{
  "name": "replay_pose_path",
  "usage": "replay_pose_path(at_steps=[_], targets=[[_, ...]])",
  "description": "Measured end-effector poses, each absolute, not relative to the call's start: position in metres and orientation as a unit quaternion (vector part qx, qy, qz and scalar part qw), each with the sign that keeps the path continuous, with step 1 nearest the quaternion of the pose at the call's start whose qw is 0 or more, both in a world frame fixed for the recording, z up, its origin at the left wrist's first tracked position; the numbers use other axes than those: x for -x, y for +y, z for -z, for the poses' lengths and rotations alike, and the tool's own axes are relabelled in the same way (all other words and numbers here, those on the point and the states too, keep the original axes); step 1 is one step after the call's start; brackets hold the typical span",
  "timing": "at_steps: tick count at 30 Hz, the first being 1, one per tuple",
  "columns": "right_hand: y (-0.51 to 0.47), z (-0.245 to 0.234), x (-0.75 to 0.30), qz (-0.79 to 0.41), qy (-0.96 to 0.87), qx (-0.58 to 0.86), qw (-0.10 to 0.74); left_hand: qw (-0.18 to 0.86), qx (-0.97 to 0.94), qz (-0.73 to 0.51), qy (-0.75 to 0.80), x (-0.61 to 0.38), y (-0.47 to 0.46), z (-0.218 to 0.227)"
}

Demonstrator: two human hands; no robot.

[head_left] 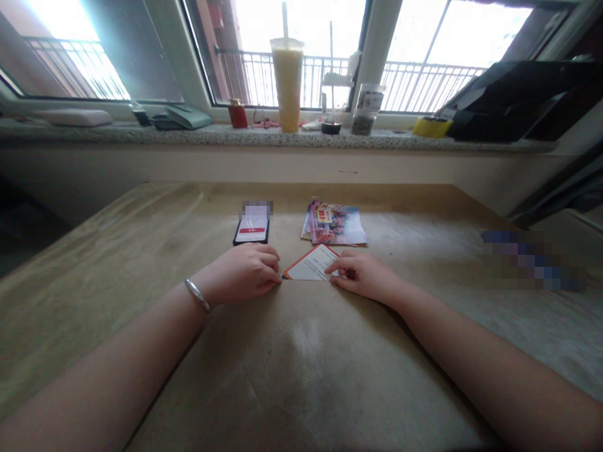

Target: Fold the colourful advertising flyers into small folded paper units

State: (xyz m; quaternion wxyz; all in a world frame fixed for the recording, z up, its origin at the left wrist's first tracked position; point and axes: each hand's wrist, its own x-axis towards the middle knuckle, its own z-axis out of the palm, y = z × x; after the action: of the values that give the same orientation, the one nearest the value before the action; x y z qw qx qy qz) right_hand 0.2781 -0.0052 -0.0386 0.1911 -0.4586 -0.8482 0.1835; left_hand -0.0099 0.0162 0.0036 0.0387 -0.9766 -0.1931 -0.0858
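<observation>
A small white paper with an orange border [311,265] lies on the brown table [292,364] between my hands. My left hand [245,273], a silver bangle on its wrist, is curled with the fingertips pinching the paper's left corner. My right hand [362,275] pinches the paper's right edge with closed fingers. Just behind my left hand a black phone [252,230] lies flat with its screen lit. A small stack of colourful leaflets [333,223] lies behind the paper.
A stone windowsill [141,134] runs along the back with a tall yellow drink cup and straw [287,81], a red jar [238,115], a clear jar [366,108], a yellow tape roll [431,127] and a black case [518,100].
</observation>
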Motion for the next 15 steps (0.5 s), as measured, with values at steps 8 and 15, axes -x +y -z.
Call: replay_pose_path(at_steps=[8,15], targets=[[-0.005,0.037,-0.278,-0.187,-0.852,0.450,0.192,0.009,0.971,0.023,-0.238,0.015,0.016,-0.009],[-0.006,0.038,-0.278,-0.182,-0.853,0.448,0.195,0.029,0.968,-0.008,-0.249,0.011,0.010,-0.015]])
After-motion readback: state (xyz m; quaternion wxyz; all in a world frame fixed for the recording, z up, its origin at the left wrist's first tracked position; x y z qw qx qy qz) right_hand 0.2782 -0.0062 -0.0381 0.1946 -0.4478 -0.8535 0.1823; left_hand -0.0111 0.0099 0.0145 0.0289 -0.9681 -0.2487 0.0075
